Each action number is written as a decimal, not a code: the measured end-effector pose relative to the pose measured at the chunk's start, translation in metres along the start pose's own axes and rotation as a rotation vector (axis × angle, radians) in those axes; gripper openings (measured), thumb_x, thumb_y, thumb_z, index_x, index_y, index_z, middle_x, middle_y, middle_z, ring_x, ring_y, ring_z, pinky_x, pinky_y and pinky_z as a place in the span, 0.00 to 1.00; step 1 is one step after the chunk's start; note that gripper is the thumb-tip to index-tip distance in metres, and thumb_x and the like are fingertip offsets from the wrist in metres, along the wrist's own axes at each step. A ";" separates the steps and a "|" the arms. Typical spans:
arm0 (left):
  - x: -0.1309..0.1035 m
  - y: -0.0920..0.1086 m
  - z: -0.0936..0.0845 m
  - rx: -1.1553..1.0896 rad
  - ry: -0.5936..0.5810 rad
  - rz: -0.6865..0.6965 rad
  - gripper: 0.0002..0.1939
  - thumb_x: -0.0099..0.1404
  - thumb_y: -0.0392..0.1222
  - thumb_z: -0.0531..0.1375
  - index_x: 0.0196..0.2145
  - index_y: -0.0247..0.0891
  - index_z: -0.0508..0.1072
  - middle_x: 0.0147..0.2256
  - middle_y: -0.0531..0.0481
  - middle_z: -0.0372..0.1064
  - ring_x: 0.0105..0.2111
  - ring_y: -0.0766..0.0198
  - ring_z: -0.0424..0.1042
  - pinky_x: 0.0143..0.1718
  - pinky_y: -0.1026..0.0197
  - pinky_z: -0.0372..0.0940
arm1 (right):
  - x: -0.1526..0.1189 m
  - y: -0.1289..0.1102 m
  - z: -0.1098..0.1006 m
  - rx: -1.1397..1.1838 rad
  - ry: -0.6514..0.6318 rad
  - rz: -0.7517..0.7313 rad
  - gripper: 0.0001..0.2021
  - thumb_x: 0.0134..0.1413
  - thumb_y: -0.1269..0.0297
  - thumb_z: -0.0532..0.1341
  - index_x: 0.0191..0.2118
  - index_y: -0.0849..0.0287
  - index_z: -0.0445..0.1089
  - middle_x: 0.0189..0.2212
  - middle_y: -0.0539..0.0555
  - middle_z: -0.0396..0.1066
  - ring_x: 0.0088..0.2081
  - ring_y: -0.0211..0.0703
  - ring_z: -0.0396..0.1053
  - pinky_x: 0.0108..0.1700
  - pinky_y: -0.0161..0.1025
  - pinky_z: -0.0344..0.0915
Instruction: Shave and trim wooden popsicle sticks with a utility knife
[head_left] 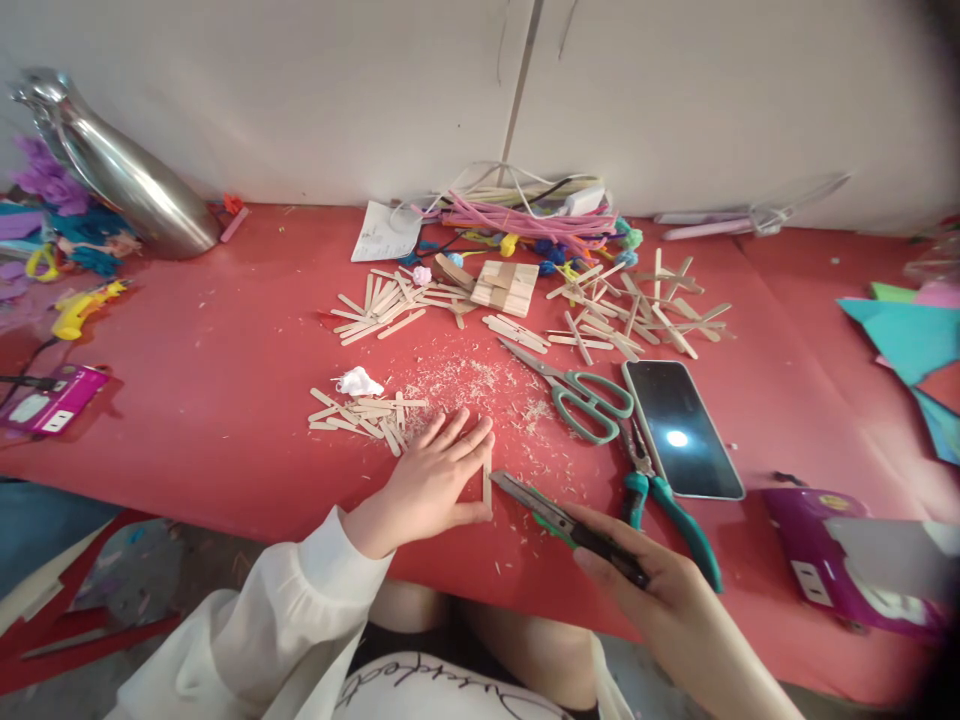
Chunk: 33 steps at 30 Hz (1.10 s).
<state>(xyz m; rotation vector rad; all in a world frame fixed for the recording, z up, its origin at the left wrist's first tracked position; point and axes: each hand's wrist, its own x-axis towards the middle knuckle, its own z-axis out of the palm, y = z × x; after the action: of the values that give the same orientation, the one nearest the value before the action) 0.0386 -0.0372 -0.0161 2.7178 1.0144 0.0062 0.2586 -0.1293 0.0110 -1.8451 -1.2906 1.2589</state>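
Note:
My left hand (pixel 439 475) holds a wooden craft stick (pixel 487 485) against the red table, its thumb by the near end and fingers over the far end. In my right hand (pixel 660 580) is a black-handled utility knife (pixel 570 525), blade out. The blade's tip lies at the stick's right edge; whether it cuts in I cannot tell. A green object (pixel 551 530), partly hidden, shows under the knife. Wood shavings (pixel 480 380) are scattered beyond my hands. Short cut sticks (pixel 367 415) lie in a pile left of my left hand, beside a crumpled white piece (pixel 358 382).
Green-handled scissors (pixel 592 400), teal-handled pliers (pixel 641 480) and a phone (pixel 682 430) lie to the right. Behind are loose sticks (pixel 637 310), a banded stick bundle (pixel 506 287) and pink pipe cleaners (pixel 525 220). A metal jug (pixel 135 180) stands back left; a purple box (pixel 810 550) sits right.

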 end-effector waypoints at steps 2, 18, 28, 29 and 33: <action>0.000 0.001 -0.001 0.006 -0.013 -0.007 0.37 0.60 0.60 0.51 0.60 0.36 0.49 0.62 0.50 0.39 0.61 0.54 0.33 0.60 0.50 0.34 | -0.001 -0.001 0.002 0.085 0.050 0.035 0.19 0.42 0.56 0.61 0.42 0.54 0.73 0.28 0.52 0.75 0.32 0.46 0.72 0.32 0.36 0.70; 0.001 0.001 -0.001 0.002 -0.016 -0.009 0.36 0.60 0.60 0.50 0.60 0.37 0.49 0.61 0.50 0.40 0.61 0.53 0.33 0.60 0.50 0.35 | 0.002 0.005 -0.002 -0.002 -0.058 -0.029 0.20 0.46 0.55 0.59 0.46 0.57 0.70 0.34 0.55 0.74 0.37 0.48 0.71 0.37 0.40 0.70; 0.001 0.001 -0.001 0.000 -0.009 -0.013 0.38 0.60 0.61 0.49 0.60 0.36 0.49 0.61 0.50 0.41 0.61 0.53 0.33 0.60 0.50 0.35 | -0.013 0.013 0.010 -0.285 0.151 -0.318 0.16 0.54 0.59 0.53 0.46 0.53 0.69 0.37 0.54 0.70 0.33 0.39 0.71 0.31 0.32 0.68; 0.001 0.001 -0.001 0.001 -0.005 -0.012 0.37 0.60 0.61 0.49 0.60 0.36 0.49 0.61 0.50 0.41 0.61 0.53 0.33 0.60 0.50 0.35 | -0.012 0.013 0.009 -0.274 0.131 -0.299 0.16 0.53 0.59 0.54 0.47 0.54 0.69 0.37 0.55 0.70 0.34 0.40 0.71 0.31 0.32 0.68; 0.000 0.001 0.000 0.003 0.000 -0.011 0.37 0.60 0.61 0.50 0.60 0.36 0.49 0.61 0.50 0.40 0.61 0.54 0.33 0.60 0.50 0.35 | -0.005 0.009 0.002 -0.160 0.005 -0.154 0.17 0.50 0.58 0.57 0.45 0.57 0.70 0.38 0.56 0.73 0.40 0.46 0.71 0.38 0.36 0.69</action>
<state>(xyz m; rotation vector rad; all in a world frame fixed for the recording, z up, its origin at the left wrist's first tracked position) 0.0394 -0.0378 -0.0159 2.7150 1.0295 0.0025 0.2596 -0.1372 0.0046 -1.8150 -1.5378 1.0972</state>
